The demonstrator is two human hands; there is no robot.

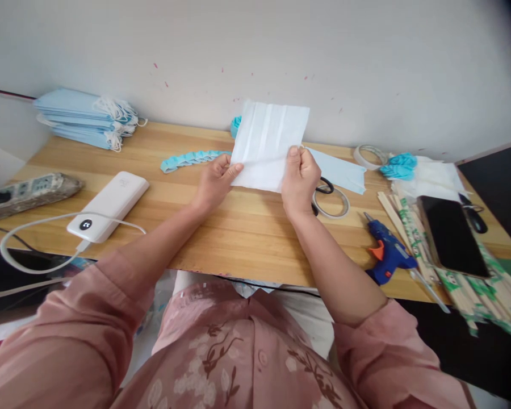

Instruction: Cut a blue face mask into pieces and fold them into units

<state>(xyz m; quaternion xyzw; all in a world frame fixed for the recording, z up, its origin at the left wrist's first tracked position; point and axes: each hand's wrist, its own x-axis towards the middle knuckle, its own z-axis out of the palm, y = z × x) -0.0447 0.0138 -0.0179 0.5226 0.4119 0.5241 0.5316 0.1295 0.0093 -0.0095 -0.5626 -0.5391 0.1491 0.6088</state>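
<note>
Left hand (216, 180) and right hand (300, 179) grasping a pleated white sheet (269, 142) by its near-left corner and right edge, over the wooden table (238, 238) (ruffled blue strip (191, 160) at left; blue glue gun (386, 250), near right).

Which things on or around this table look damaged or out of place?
The power strip at far left looks worn or dirty, with brown patches on its pale surface. Small red marks dot the otherwise plain wall.
</note>
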